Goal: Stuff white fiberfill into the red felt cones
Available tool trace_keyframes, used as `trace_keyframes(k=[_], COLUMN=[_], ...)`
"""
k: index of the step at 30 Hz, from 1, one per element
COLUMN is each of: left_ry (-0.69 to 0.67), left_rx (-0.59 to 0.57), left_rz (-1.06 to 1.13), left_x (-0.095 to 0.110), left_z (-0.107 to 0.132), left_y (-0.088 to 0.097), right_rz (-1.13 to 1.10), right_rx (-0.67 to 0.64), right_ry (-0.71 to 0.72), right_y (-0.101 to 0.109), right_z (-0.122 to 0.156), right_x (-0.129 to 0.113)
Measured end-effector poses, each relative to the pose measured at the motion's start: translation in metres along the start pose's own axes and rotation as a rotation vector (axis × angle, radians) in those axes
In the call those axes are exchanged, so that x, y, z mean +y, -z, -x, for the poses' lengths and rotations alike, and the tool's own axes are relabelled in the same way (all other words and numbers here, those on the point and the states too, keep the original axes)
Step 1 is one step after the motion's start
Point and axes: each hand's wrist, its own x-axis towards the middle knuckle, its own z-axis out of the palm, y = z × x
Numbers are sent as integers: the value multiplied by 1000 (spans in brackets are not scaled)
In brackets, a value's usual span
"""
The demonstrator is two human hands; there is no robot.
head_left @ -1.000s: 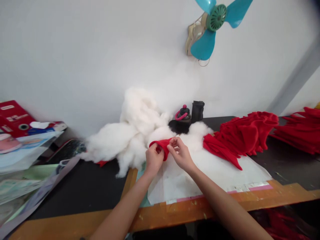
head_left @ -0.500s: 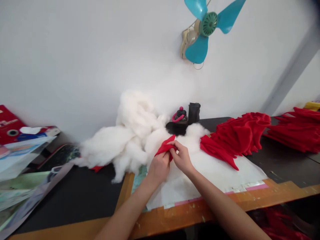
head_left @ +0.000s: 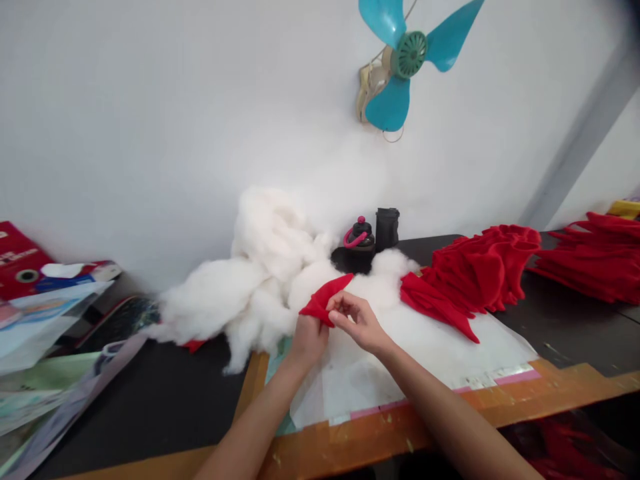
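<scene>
My left hand point(head_left: 309, 340) is shut on a small piece of red fleece cloth point(head_left: 323, 301), whose pointed tip sticks up and to the right. The fingertips of my right hand point(head_left: 356, 320) are at the cloth's right edge, and I cannot tell whether they grip it. Behind both hands rises a heap of white polyester stuffing point(head_left: 265, 287). Under my right wrist lies a white plastic sheet point(head_left: 415, 380). A pile of red cloth pieces point(head_left: 475, 277) lies to the right of my right hand.
A wall fan with teal blades point(head_left: 395, 63) hangs above a black bottle point(head_left: 387, 229) and a dark kettle-like container point(head_left: 359, 241). Another red cloth pile point(head_left: 590, 263) lies far right. Printed packets point(head_left: 45, 320) lie left, beside the black tabletop point(head_left: 150, 400) with its orange-taped edge point(head_left: 400, 427).
The red cloth has been turned in my hands, and its pointed tip now sticks up to the right. Both hands sit slightly lower in view, and the whole scene has shifted a little left.
</scene>
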Motion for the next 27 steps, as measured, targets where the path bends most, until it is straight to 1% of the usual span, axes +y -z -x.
trace_keyframes(k=[1,3,5,7,8,10,13,17,19,21,22,24,27], left_ry=[85,279,428,495,498,465,388,371,360,332,314,269,120], left_rx=[61,141,171,150,123,64,4,-52,-77,-111,-132,-160,-203], left_rz=[119,391,682,919,1000,1090,1083,1018,1021,998,956,786,469], left_x=[4,14,21,25,26,25,21,16,15,14,14,13,10], left_z=[-1,-3,-5,-6,-7,-6,-1,5,6,7,8,9,9], left_y=[-1,-3,-4,-5,-5,-5,-5,-6,-6,-7,-7,-6,-3], right_rz=[88,302,502,634,685,762,749,666,683,672,641,535,334], right_rx=[63,150,171,170,172,180,189,115,105,136,157,189,204], right_ry=[25,88,131,132,127,114,133,240,237,210,196,164,108], right_y=[-1,-2,-3,-5,-6,-6,-5,-6,-7,-9,-9,-7,-5], right_z=[0,1,2,3,3,3,2,3,3,2,1,0,-1], right_x=[1,6,12,18,20,22,21,17,17,17,17,16,12])
